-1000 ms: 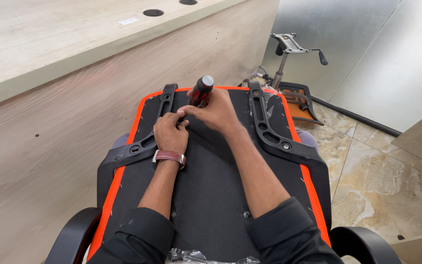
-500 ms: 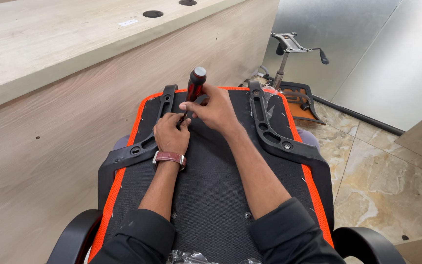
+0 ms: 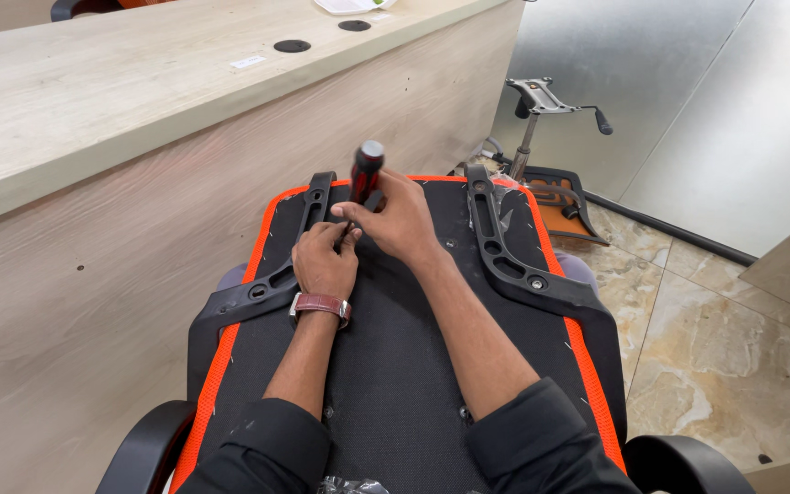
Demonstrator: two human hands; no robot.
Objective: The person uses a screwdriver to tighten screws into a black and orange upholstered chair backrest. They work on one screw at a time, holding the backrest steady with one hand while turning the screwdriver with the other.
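Fingers point(image 3: 358, 212) of my right hand point(image 3: 401, 220) clamped the screwdriver point(image 3: 365, 174), its long axis upright and tilted, while my left hand point(image 3: 324, 261) pinched its tip just below on the chair back point(image 3: 395, 366).

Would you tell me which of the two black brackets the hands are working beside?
The left bracket; the left hand touches it, while the right bracket lies apart.

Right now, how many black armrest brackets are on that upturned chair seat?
2. The left bracket lies along the seat's left edge beside the left hand; the right bracket lies along the right edge. None seem hidden.
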